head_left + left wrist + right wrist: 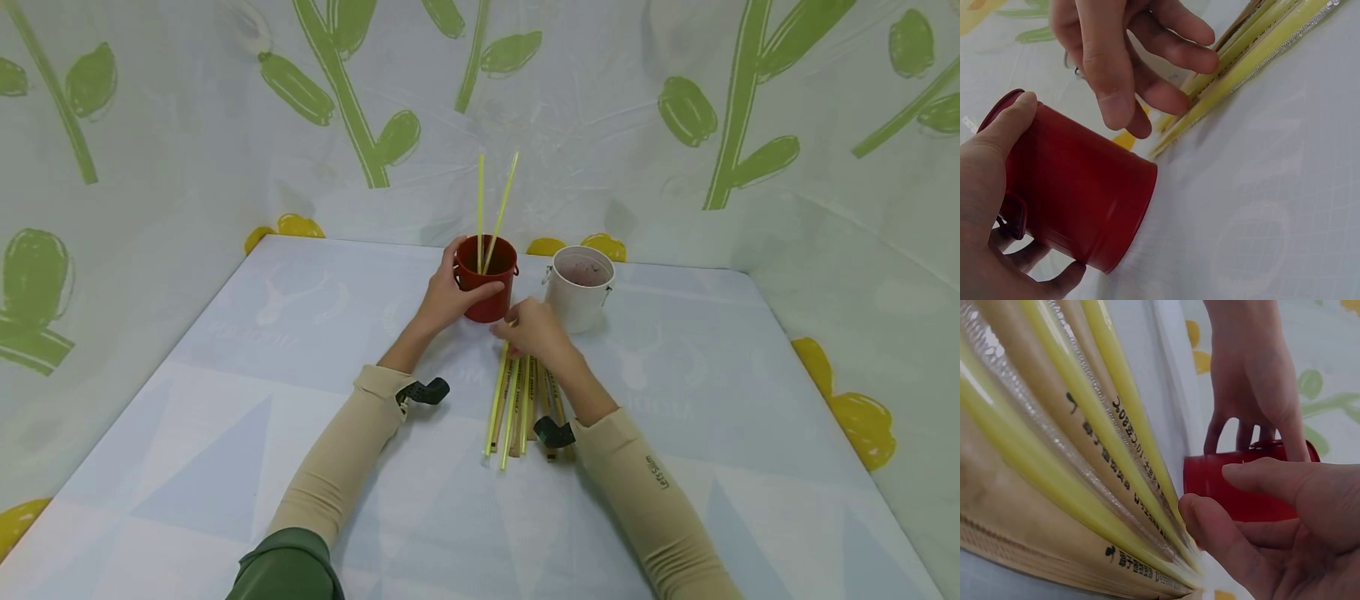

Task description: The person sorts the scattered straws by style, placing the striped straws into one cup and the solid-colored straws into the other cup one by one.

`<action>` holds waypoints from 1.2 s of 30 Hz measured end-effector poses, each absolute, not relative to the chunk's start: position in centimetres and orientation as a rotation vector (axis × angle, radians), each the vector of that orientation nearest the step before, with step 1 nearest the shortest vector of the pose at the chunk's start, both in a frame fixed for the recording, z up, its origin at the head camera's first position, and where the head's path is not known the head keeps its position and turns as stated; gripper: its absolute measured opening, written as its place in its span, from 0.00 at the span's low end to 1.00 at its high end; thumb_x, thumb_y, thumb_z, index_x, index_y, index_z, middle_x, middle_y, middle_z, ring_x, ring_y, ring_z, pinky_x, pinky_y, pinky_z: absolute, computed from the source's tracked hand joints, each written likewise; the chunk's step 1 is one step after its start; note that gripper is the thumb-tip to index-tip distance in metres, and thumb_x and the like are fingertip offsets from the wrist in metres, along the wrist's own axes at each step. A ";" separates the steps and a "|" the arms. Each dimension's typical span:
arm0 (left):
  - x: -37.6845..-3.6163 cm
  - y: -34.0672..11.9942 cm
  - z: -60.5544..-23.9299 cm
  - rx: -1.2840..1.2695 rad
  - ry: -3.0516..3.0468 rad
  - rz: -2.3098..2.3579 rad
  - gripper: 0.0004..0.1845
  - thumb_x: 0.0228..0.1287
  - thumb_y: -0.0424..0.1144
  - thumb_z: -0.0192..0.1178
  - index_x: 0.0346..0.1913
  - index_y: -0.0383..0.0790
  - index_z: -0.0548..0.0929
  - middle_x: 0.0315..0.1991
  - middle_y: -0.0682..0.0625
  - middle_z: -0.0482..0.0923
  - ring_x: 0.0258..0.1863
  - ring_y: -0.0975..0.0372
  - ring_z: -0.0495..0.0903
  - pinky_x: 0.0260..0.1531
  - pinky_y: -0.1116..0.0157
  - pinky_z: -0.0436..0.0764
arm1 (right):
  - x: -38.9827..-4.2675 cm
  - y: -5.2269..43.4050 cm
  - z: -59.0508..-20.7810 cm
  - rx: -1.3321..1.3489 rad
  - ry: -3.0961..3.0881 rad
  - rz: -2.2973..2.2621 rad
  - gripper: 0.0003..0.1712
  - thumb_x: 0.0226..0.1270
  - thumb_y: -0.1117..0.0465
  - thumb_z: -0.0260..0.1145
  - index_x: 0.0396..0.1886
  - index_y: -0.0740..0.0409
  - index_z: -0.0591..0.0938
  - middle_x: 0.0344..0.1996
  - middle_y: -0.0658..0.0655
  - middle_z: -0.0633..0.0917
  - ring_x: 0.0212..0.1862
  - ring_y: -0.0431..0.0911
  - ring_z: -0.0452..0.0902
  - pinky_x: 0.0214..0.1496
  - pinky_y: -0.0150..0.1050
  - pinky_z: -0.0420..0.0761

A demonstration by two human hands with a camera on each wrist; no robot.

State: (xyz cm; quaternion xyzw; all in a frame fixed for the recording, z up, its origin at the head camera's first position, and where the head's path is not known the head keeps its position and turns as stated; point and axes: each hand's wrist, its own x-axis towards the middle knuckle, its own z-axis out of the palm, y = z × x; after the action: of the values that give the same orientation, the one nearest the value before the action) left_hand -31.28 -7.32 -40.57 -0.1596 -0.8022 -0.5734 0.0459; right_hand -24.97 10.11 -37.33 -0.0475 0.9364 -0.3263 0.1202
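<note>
while the left hand (448, 298) gripped the red bucket (488, 279) upright on the mat (675, 400), the right hand (534, 328) hovered with loosely curled fingers, holding nothing, over the wrapped yellow straws (512, 406) lying just below; pinching one straw alone near its end seemed wisest.

the right hand (534, 329) hides the far ends of the wrapped straws (517, 408).
</note>
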 end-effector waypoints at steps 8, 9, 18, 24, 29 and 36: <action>-31.4 -7.4 -40.6 -0.488 -2.447 -1.761 0.50 0.55 0.52 0.72 0.75 0.60 0.50 0.70 0.52 0.66 0.67 0.56 0.70 0.66 0.54 0.73 | -24.8 9.8 -37.8 -0.123 2.739 -0.914 0.27 0.65 0.52 0.69 0.56 0.66 0.80 0.28 0.58 0.87 0.22 0.44 0.84 0.33 0.34 0.85; -31.4 -7.4 -40.6 -0.488 -2.446 -1.763 0.50 0.55 0.52 0.72 0.75 0.60 0.50 0.70 0.52 0.66 0.67 0.56 0.70 0.66 0.54 0.73 | -24.7 9.7 -37.8 -0.121 2.738 -0.909 0.27 0.65 0.52 0.69 0.56 0.66 0.80 0.28 0.58 0.87 0.22 0.44 0.84 0.33 0.34 0.85; -31.2 -7.3 -40.5 -0.492 -2.447 -1.753 0.52 0.56 0.51 0.71 0.76 0.51 0.49 0.70 0.51 0.65 0.67 0.55 0.69 0.66 0.53 0.73 | -24.5 9.2 -37.7 -0.080 2.697 -0.912 0.28 0.61 0.60 0.73 0.57 0.68 0.78 0.31 0.61 0.87 0.21 0.44 0.85 0.25 0.30 0.83; -31.1 -7.3 -40.4 -0.489 -2.440 -1.753 0.52 0.55 0.51 0.72 0.76 0.51 0.50 0.70 0.50 0.66 0.67 0.55 0.70 0.65 0.52 0.73 | -24.5 8.8 -37.6 -0.091 2.717 -0.803 0.21 0.58 0.61 0.75 0.48 0.67 0.80 0.23 0.58 0.85 0.19 0.43 0.84 0.22 0.29 0.81; -31.2 -7.3 -40.4 -0.488 -2.442 -1.754 0.51 0.55 0.51 0.72 0.76 0.53 0.50 0.70 0.51 0.66 0.67 0.56 0.70 0.65 0.53 0.74 | -24.2 8.6 -37.4 -0.079 2.740 -0.676 0.19 0.57 0.59 0.75 0.42 0.66 0.81 0.20 0.57 0.84 0.20 0.44 0.84 0.21 0.26 0.79; -31.2 -7.3 -40.5 -0.493 -2.448 -1.755 0.51 0.55 0.52 0.71 0.75 0.56 0.50 0.70 0.52 0.65 0.67 0.56 0.69 0.65 0.53 0.74 | -24.0 8.7 -37.3 -0.046 2.761 -0.591 0.25 0.56 0.58 0.76 0.49 0.66 0.79 0.22 0.58 0.83 0.21 0.45 0.82 0.20 0.26 0.78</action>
State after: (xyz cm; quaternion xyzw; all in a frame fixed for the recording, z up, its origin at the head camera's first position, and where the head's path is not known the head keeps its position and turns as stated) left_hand -31.19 -7.28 -40.47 -0.1612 -0.8013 -0.5743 0.0447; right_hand -24.00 8.74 -37.34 -0.0160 0.9654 -0.2068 0.1579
